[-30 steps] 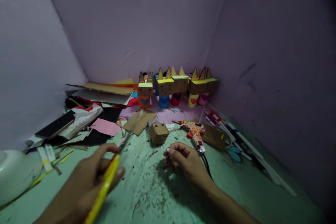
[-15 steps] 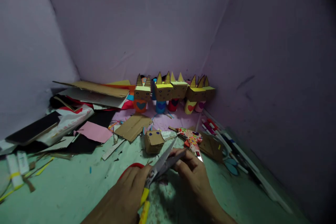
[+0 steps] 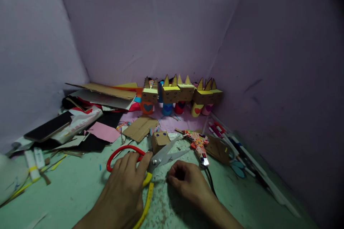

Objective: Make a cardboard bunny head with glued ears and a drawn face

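My left hand (image 3: 125, 182) grips a large pair of scissors (image 3: 158, 161) with one red and one yellow handle. The blades are spread and point away to the right, low over the green table. My right hand (image 3: 188, 180) is just below the blade tips, its thumb and fingers curled together in a pinch; whatever it may hold is too small or hidden to see. Beyond the blades sits a small cardboard box head (image 3: 159, 141) with blue eyes, partly covered by the scissors. A colourfully patterned glue gun (image 3: 198, 143) lies past my right hand, its black cord trailing toward my wrist.
Several cardboard figures with pointed ears (image 3: 171, 94) stand along the back wall. A pile of cardboard and paper (image 3: 104, 94) fills the left. Markers (image 3: 219, 130) and a piece of brown cardboard (image 3: 219, 150) lie on the right, near blue-handled scissors (image 3: 238, 169).
My right hand has come down and away from the blades. The scissors have opened wider and swung toward the right, with my left hand still on them.
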Demonstrator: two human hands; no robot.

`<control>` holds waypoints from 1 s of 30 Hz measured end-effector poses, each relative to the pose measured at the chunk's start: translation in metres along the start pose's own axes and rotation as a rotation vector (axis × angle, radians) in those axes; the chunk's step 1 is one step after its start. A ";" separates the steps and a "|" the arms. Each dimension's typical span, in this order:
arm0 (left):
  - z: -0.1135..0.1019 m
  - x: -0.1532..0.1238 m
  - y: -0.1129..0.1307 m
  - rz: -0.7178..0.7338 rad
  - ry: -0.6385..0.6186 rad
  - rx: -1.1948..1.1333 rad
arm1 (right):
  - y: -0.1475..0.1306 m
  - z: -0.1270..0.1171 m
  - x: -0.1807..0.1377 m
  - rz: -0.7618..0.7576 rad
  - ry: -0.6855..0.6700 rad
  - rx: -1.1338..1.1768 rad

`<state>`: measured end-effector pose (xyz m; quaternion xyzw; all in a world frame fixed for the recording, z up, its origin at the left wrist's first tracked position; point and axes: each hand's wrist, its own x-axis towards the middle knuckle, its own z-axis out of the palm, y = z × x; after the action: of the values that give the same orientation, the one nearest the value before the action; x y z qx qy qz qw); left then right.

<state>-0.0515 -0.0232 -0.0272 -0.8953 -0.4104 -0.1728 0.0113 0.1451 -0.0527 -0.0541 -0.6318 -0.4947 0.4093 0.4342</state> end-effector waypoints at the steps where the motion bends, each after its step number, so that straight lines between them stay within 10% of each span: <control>1: 0.002 0.000 -0.001 0.004 0.009 0.021 | 0.003 0.000 0.000 -0.021 -0.007 -0.030; 9: 0.007 -0.001 0.002 0.044 0.141 0.262 | -0.015 -0.017 -0.005 -0.081 0.189 -0.048; 16: 0.006 -0.002 0.009 0.050 0.124 0.286 | -0.017 -0.008 -0.017 -0.650 0.358 -0.204; 23: 0.009 -0.003 0.009 0.079 0.139 0.225 | -0.018 -0.011 -0.023 -0.777 0.338 -0.229; 30: 0.008 0.004 -0.002 0.052 0.153 0.122 | -0.025 -0.017 -0.022 -0.480 -0.165 -0.001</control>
<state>-0.0480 -0.0174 -0.0334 -0.8876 -0.3945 -0.2150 0.1015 0.1510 -0.0733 -0.0235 -0.4610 -0.6646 0.3442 0.4768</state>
